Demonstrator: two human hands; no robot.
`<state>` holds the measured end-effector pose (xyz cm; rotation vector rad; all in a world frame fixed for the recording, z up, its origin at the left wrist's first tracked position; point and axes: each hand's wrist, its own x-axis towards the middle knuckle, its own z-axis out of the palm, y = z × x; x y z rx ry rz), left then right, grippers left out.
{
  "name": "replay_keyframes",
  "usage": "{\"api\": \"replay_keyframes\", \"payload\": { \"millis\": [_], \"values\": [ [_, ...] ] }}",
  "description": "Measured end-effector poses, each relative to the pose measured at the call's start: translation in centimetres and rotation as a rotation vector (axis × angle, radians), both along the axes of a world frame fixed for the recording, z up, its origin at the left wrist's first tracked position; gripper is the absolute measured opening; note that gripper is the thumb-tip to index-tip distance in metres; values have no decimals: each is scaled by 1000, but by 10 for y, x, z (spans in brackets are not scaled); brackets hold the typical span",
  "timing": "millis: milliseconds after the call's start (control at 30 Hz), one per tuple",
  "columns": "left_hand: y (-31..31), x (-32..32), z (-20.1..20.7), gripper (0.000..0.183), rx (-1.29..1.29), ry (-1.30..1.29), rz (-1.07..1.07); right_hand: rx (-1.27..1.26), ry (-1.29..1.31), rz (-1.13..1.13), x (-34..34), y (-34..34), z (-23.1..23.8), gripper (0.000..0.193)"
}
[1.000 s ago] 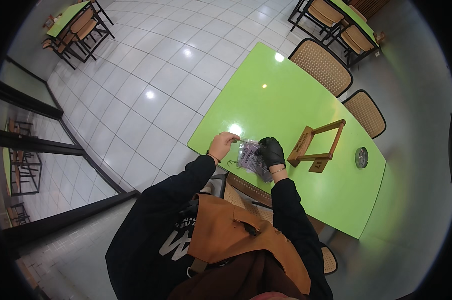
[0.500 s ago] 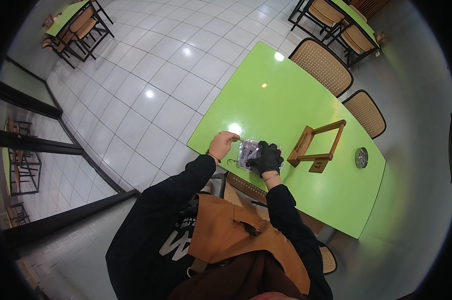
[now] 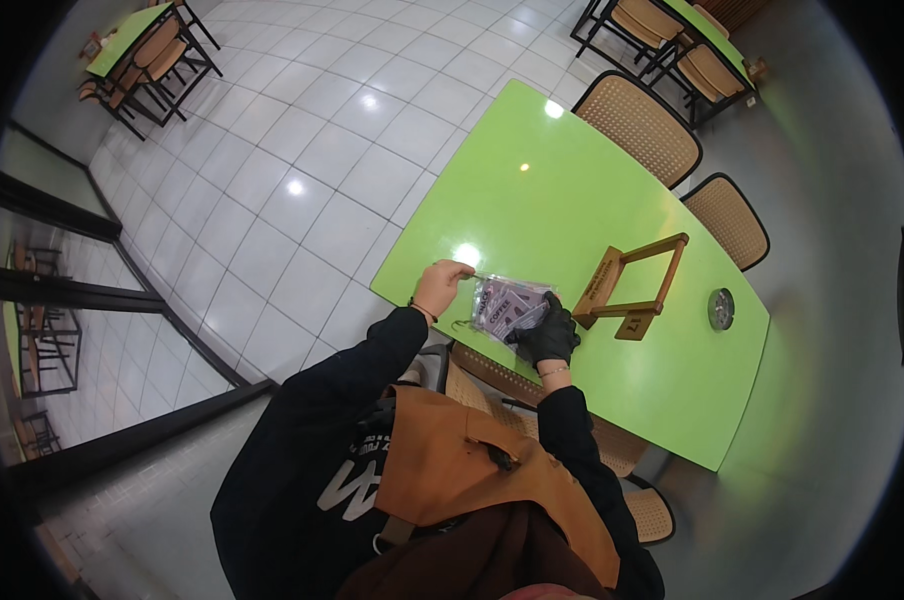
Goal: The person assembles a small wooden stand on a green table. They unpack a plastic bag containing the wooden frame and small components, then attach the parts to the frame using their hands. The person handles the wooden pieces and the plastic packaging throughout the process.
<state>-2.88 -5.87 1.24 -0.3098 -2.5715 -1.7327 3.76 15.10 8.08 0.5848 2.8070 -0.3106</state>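
A clear plastic packet (image 3: 507, 308) of printed purplish-grey cards or labels lies near the close left edge of the green table (image 3: 572, 220). My bare left hand (image 3: 438, 288) pinches the packet's upper left corner between thumb and fingertips. On the packet's right side is my right hand (image 3: 546, 334) in a black glove, its fingers curled over the edge and the thumb lying toward the middle. What the gloved fingertips press on is partly hidden. A thin dark hook-shaped piece (image 3: 461, 323) shows beside the packet's left side.
Right of the gloved hand stands a wooden frame-like stand (image 3: 632, 283). Farther right is a round ashtray (image 3: 721, 309). Woven-back chairs (image 3: 640, 130) line the far side, and another chair (image 3: 472, 395) is tucked in before me. A glass partition (image 3: 102, 310) runs along the left.
My gloved right hand has slid right and slightly down across the packet, uncovering more of the printed cards. The left hand still pinches the corner.
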Motion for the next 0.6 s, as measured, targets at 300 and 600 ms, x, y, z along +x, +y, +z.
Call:
{"api": "replay_keyframes", "payload": {
  "millis": [300, 600],
  "values": [
    [0, 0, 8, 25, -36, 25, -39, -129, 250, 264, -8, 23, -14, 37],
    [1, 0, 12, 27, -118, 185, -133, -141, 111, 253, -40, 10, 19, 31]
  ]
}}
